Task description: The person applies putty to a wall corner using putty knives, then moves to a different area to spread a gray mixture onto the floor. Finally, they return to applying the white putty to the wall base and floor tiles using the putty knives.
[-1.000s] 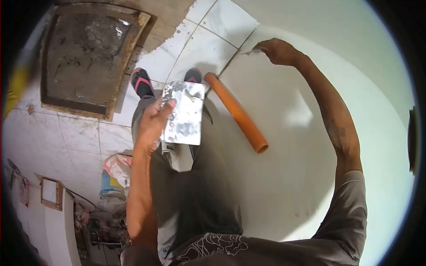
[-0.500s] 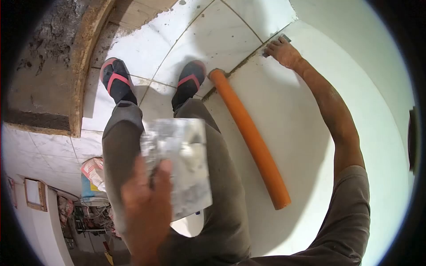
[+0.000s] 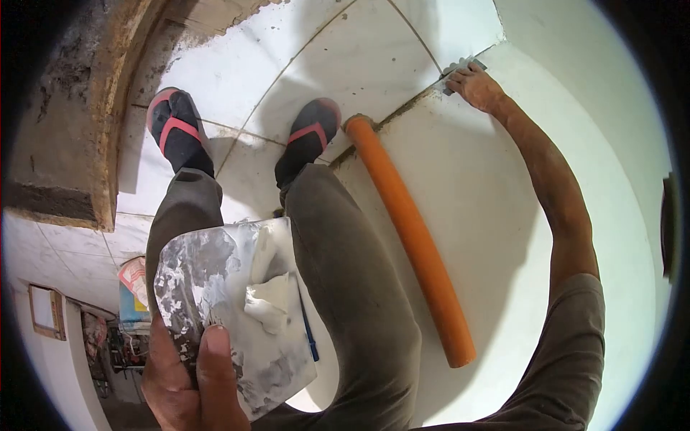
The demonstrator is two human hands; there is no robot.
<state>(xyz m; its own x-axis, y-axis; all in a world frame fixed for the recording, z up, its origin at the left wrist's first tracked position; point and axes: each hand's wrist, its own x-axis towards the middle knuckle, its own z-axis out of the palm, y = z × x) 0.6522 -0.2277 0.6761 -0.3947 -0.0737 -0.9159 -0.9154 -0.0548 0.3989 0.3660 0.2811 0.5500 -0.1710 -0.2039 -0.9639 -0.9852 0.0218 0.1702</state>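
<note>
My left hand [image 3: 198, 381] grips the lower left edge of a flat, smeared metal plate [image 3: 215, 280], with the thumb lying on top. Thick white putty [image 3: 269, 302] sits on its right half. The plate is held above my legs. Farther off, at upper right, my right hand [image 3: 476, 87] has its fingers bent over a grey scraper blade [image 3: 460, 70]. That blade rests at the joint where the floor tiles meet the white wall; its far side is partly covered by the fingers.
An orange pipe [image 3: 410, 244] leans along the white wall [image 3: 496, 237], one end near my right sandal [image 3: 314, 128]. On the left is a rough wooden edge [image 3: 108, 144] beside dark cement. A blue pen-like stick [image 3: 310, 334] shows beside the plate. Bags and tools lie at lower left.
The plate has moved left and lower in view and turned, showing its putty more clearly. My right hand and the blade appear slightly farther right, still at the joint; the whole view has shifted somewhat.
</note>
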